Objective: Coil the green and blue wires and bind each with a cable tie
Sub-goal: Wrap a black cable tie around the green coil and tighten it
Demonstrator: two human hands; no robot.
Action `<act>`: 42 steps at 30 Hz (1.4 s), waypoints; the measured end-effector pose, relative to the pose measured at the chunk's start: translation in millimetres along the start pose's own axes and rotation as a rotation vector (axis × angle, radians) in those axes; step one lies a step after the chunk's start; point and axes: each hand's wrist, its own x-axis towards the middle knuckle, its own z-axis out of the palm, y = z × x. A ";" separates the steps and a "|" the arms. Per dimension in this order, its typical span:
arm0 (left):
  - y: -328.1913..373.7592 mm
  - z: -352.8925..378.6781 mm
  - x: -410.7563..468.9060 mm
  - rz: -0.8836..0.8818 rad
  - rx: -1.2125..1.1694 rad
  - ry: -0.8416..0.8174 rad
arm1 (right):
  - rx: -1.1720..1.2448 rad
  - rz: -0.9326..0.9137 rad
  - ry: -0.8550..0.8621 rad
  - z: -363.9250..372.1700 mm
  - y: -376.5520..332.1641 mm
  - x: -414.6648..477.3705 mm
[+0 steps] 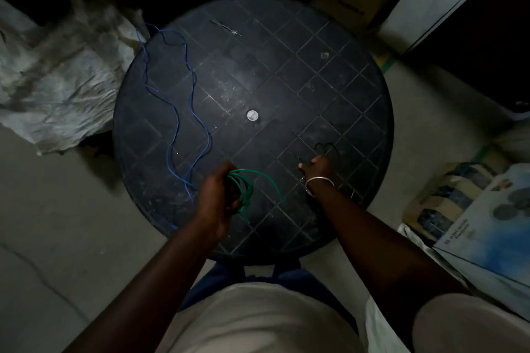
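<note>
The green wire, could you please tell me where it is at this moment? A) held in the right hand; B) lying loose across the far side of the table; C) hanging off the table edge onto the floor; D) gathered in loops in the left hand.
D: the green wire sits in loops gripped by the left hand over the near part of the table, while the right hand reaches elsewhere.

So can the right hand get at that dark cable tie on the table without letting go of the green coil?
Probably yes. The right hand is free and already at the dark cable tie, with bare table around it. The left hand alone holds the green wire coil.
</note>
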 end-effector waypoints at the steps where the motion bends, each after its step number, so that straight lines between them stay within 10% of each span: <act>1: 0.3 0.7 -0.6 -0.005 -0.004 0.007 | -0.013 0.001 0.014 6.9 7.1 12.0; 19: -10.3 -14.2 1.8 0.012 -0.065 0.005 | -0.024 -0.041 0.191 -32.1 -30.2 -36.1; 29: -9.8 -21.8 2.7 -0.036 -0.185 -0.095 | 0.410 -0.024 0.005 -50.8 -71.9 -94.5; 42: -7.3 -43.9 -32.4 -0.006 -0.251 -0.255 | 0.692 -0.431 -0.295 -175.9 -128.1 -281.9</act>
